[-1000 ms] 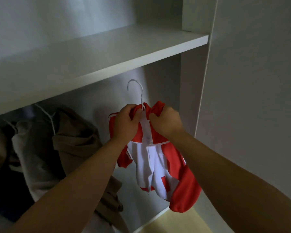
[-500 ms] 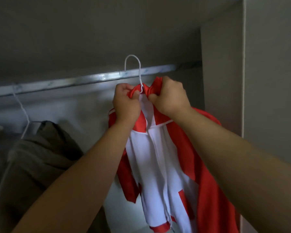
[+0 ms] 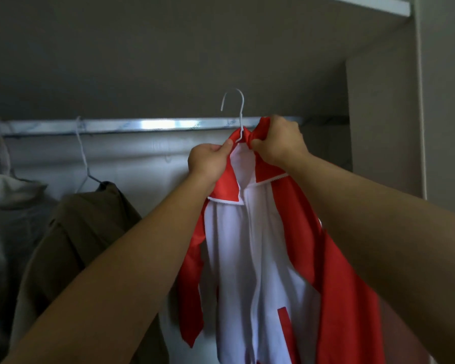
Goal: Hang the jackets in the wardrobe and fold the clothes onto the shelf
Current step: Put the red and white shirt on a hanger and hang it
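Hook [image 3: 233, 101] above rail [image 3: 142, 126], not yet seated. Left hand [image 3: 208, 160], right hand [image 3: 277, 141] pinch jacket [image 3: 260, 245] collar. Move hook over rail, lower, then release.

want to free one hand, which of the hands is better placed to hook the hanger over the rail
Probably right. The right hand grips the red jacket collar beside the hanger neck, nearer the rail; the left hand sits lower.

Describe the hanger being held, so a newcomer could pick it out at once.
Find the rail across the wardrobe. Right of the brown jacket, both hands grip a red-and-white jacket. Its white hanger alone has its hook above the rail, not on it.
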{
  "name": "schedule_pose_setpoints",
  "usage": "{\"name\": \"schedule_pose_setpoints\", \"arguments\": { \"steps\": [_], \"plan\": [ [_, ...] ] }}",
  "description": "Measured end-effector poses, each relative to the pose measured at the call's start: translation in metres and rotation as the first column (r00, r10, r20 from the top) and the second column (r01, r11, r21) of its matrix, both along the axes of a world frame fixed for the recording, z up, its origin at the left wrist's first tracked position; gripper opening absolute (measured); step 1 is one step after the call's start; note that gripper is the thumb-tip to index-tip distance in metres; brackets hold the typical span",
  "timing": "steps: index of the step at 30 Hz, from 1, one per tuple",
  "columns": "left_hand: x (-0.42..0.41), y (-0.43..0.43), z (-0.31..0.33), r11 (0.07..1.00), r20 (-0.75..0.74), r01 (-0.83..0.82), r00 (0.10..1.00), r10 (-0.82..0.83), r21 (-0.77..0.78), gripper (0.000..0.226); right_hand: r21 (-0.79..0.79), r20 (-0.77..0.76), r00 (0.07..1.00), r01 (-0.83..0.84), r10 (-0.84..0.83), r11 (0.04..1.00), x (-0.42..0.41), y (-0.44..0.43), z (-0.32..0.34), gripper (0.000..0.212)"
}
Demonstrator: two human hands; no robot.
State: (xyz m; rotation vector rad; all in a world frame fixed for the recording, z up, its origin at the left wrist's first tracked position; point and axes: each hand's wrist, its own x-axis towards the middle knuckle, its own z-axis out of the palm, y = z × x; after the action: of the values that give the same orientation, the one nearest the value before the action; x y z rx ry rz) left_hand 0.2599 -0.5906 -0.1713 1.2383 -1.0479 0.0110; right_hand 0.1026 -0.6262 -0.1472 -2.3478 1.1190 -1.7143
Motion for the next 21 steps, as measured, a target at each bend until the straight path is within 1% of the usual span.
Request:
{"name": "schedule_pose_setpoints", "arguments": {
  "steps": [2,4,6,8,11,14,16,18,20,21],
  "plan": [
    [0.002,-0.003,0.004,0.999,0.005,0.029,1.0,-0.029,-0.015,0.035,0.013,-0.001,1.0,0.008,-0.008,1.0,0.005,-0.003,0.003,0.017],
    [0.006,-0.006,0.005,0.999,-0.003,0.037,0.999,-0.037,-0.017,0.021,0.052,-0.037,0.999,-0.001,0.003,0.999,0.011,-0.006,0.004,0.019],
    [0.011,-0.009,0.002,0.998,-0.065,0.07,0.995,-0.07,-0.002,0.014,0.087,-0.095,0.995,-0.01,0.019,0.996,0.018,-0.01,0.002,0.024],
    [0.015,-0.011,-0.004,0.992,-0.16,0.127,0.979,-0.123,0.017,0.012,0.112,-0.128,0.991,-0.01,0.025,0.994,0.023,-0.012,-0.004,0.025],
    [0.022,-0.01,-0.013,0.982,-0.307,0.179,0.939,-0.153,0.058,0.011,0.117,-0.156,0.987,-0.026,0.044,0.993,0.029,-0.014,-0.018,0.025],
    [0.032,-0.009,-0.016,0.972,-0.385,0.225,0.904,-0.183,0.066,0.024,0.107,-0.134,0.99,-0.036,0.05,0.994,0.03,-0.014,-0.027,0.028],
    [0.039,-0.01,-0.018,0.97,-0.385,0.233,0.904,-0.187,0.075,0.04,0.145,-0.102,0.992,-0.055,0.07,0.988,0.03,-0.012,-0.029,0.027],
    [0.045,-0.01,-0.019,0.972,-0.342,0.218,0.923,-0.177,0.083,0.047,0.165,-0.099,0.995,-0.002,0.019,0.986,0.032,-0.009,-0.029,0.028],
    [0.048,-0.009,-0.018,0.974,-0.29,0.214,0.939,-0.184,0.075,0.038,0.145,-0.115,0.99,0.1,-0.084,0.984,0.034,-0.005,-0.025,0.035],
    [0.049,-0.007,-0.017,0.971,-0.276,0.23,0.939,-0.203,0.067,0.03,0.147,-0.117,0.988,0.114,-0.097,0.983,0.035,-0.003,-0.023,0.037]
  ]
}}
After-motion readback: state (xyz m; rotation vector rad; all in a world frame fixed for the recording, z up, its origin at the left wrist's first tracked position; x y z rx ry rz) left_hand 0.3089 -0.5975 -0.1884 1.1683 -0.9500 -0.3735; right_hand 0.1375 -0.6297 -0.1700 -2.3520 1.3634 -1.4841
